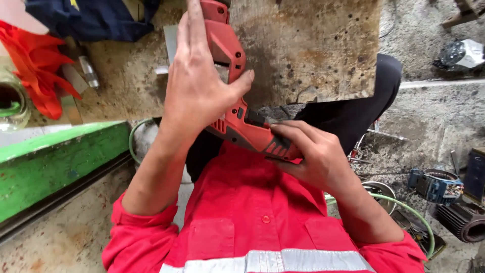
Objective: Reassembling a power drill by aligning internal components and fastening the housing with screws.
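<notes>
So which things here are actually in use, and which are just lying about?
In use:
- red power tool, held over the worn bench top
- left hand around its body
- right hand on its rear grip

Lying about:
- orange gloves
- blue cloth
- green hose
- motor parts on the floor

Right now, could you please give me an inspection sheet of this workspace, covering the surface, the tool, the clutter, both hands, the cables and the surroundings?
Surface: rusty, pitted metal bench, worn and stained.
Job's things: red power tool, held over the bench edge, nose pointing away.
Clutter: orange gloves, dark blue cloth, small metal cylinder, glass jar.
Grips: left hand wraps the tool's body; right hand holds its rear end.
Cables: green hose curving behind the right arm; no cord seen on the tool.
Surroundings: green beam on the left; motor parts on the dirty floor on the right.
</notes>
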